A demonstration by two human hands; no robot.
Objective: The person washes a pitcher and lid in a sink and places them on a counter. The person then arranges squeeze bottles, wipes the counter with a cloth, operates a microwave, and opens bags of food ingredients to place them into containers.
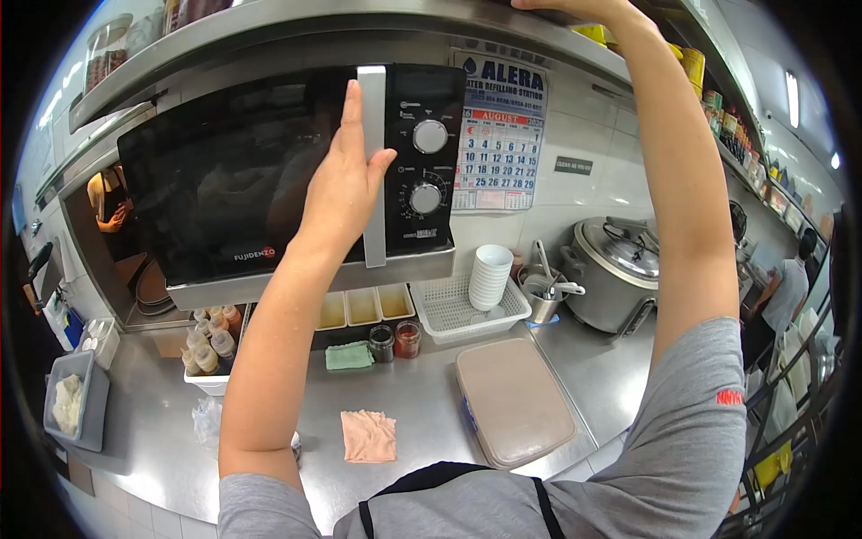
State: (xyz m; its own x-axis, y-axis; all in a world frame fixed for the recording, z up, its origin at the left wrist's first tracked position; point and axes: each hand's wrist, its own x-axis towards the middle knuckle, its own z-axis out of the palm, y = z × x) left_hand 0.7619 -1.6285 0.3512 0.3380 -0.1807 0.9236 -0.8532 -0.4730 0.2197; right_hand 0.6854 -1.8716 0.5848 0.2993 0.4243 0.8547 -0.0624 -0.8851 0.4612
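My left hand (346, 184) lies against the silver door handle (373, 216) of a black microwave (242, 171). Its fingers are stretched out flat along the door beside the handle, and the thumb crosses the handle's front. The microwave's door appears closed, with two round knobs (429, 136) to the right of the handle. My right arm reaches up to the overhead metal shelf (503, 29). Only part of my right hand (588, 7) shows at the top edge; its fingers are mostly cut off, and anything it holds is hidden.
On the steel counter (305, 490) are a lidded container (516, 400), a peach cloth (368, 437), a green cloth (348, 357) and jars (407, 339). Behind stand a white basket (440, 314) with stacked bowls (491, 277) and a large cooker (611, 269). Another person (786, 287) stands far right.
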